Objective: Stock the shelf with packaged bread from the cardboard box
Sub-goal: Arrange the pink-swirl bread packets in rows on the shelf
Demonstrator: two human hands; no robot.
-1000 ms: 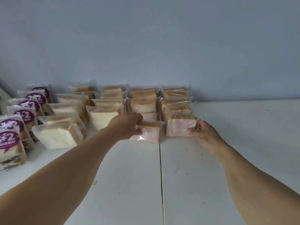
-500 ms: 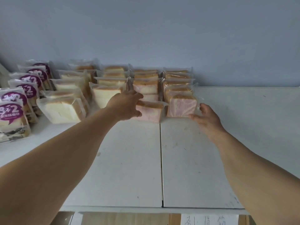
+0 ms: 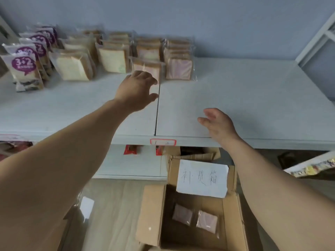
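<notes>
a second ago both my hands were on the front pink bread packs; now they've let go, so that pair is stocked. going left to right: my left hand (image 3: 136, 91) hangs empty and loose just before the front pack (image 3: 147, 68), the right hand (image 3: 217, 124) is open near the shelf (image 3: 253, 98) edge. two more pink packs (image 3: 194, 217) lie below in the cardboard box (image 3: 152, 214), well apart from either hand.

Both bare arms reached forward. The left hand (image 3: 136, 91) stretched farther, fingers loosely spread; the right hand (image 3: 218, 125) hung nearer, open, palm leftward.
</notes>
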